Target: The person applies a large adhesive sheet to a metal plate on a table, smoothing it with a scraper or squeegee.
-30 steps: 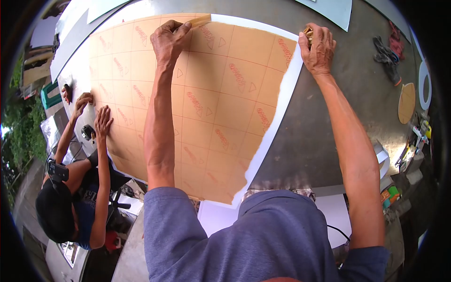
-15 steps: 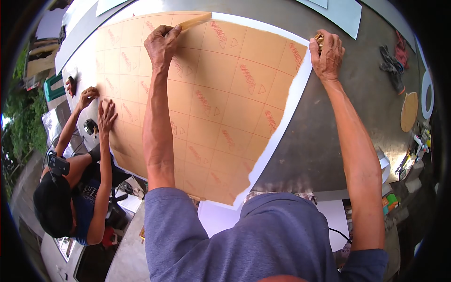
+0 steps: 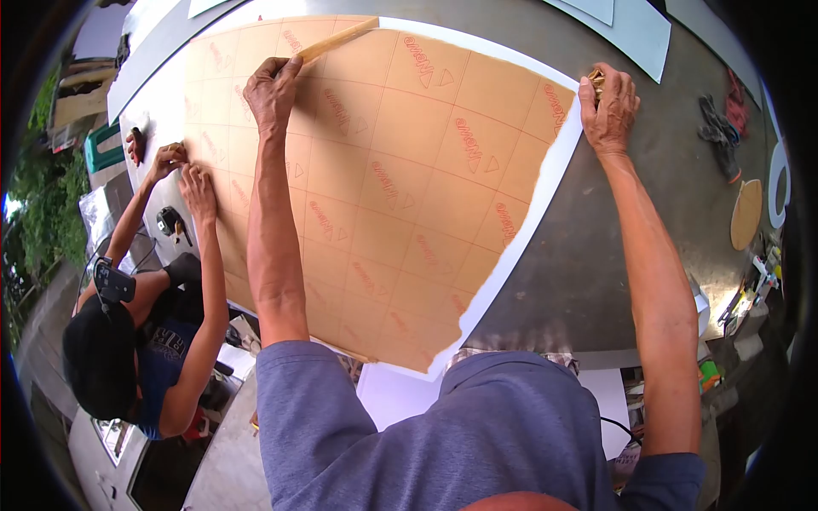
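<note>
A large sheet with printed brown masking paper lies in front of me, its bare white border showing along the right and far edges. Near the far edge, my left hand pinches the end of a brown paper strip, which is lifted and folded back from the sheet. My right hand is closed around crumpled paper scraps and rests at the sheet's far right corner.
On the left, a co-worker in a black cap has both hands at the sheet's edge, near a tape measure. Dark gloves and an oval brown piece lie on the right. White panels lie at the back.
My left hand has moved left and slightly nearer me, drawing the strip along. My right hand still grips the scraps. The co-worker's hands have come closer together.
</note>
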The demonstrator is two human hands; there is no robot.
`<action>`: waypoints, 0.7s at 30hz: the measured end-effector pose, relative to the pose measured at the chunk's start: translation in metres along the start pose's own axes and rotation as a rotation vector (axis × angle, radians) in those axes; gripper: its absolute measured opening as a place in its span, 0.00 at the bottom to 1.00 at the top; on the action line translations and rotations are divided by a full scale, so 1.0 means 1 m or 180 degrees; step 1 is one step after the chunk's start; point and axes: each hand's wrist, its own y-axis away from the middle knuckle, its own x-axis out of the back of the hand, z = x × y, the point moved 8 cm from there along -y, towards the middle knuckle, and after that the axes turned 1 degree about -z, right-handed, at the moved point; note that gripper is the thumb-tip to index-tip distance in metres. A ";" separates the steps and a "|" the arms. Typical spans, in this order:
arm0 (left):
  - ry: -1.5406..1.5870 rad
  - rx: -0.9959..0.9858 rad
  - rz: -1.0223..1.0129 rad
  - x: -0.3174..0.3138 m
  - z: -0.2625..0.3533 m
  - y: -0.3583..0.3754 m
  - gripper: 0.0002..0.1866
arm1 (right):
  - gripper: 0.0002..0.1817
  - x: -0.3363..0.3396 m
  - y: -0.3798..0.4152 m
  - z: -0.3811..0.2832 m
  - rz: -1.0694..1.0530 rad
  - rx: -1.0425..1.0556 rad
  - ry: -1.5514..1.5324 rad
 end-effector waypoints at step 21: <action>0.0190 0.0116 0.0359 0.033 -0.056 0.005 0.15 | 0.18 -0.001 0.000 0.001 -0.0024 0.0022 0.0022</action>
